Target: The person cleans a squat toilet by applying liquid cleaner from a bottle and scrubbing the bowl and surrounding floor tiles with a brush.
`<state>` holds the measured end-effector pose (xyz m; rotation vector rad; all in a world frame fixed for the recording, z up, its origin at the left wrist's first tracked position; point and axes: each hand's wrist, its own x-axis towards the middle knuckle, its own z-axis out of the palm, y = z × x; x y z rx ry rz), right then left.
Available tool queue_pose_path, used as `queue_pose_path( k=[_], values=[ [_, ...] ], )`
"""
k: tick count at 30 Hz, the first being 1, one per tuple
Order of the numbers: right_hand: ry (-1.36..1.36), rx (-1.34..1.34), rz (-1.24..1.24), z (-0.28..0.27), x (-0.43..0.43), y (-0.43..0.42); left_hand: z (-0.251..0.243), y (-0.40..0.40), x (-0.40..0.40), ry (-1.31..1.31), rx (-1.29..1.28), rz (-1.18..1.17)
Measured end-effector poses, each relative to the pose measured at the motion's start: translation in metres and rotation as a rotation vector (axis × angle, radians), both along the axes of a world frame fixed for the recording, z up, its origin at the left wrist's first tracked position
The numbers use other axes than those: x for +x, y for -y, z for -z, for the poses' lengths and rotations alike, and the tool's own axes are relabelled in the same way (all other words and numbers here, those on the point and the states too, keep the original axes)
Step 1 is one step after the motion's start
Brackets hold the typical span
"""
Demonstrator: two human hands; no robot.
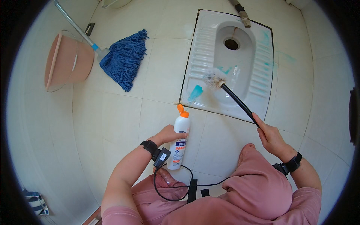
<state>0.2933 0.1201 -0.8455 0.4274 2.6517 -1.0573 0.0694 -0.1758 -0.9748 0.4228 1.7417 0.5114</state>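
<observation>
My left hand (170, 135) grips a white plastic bottle of cleaner (179, 152) that bears writing. Its orange flip cap (180, 108) is raised, and a thin stream runs from the spout to a patch of blue-green liquid (195, 92) on the near left corner of the white ceramic squat toilet (204, 53). In my right hand (271, 137) is the black handle of a toilet brush (239, 101). The brush's frayed white bristles (213, 78) are over the left edge of the bowl, close to that patch. More blue-green streaks mark the right footrest and the bowl.
A blue string mop (123, 60) rests on the tiled floor (121, 118), its pole leaning past a pink bucket (69, 59). Beyond the toilet, a grey pipe (241, 14) reaches over its far edge. A black cable (208, 185) loops between my wrist straps.
</observation>
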Motion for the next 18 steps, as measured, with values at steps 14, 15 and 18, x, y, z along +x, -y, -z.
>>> queue_pose_path(
  k=[14, 15, 18],
  values=[
    [0.006, -0.014, 0.034, 0.013, 0.001, -0.007, 0.016, 0.006, 0.004, -0.063, -0.053, 0.188],
    [-0.004, -0.005, 0.027, 0.015, 0.002, -0.010, 0.015, 0.006, 0.003, -0.065, -0.047, 0.168],
    [-0.009, -0.004, 0.021, 0.019, 0.006, -0.017, 0.001, 0.007, -0.001, -0.119, -0.027, 0.102]
  ],
)
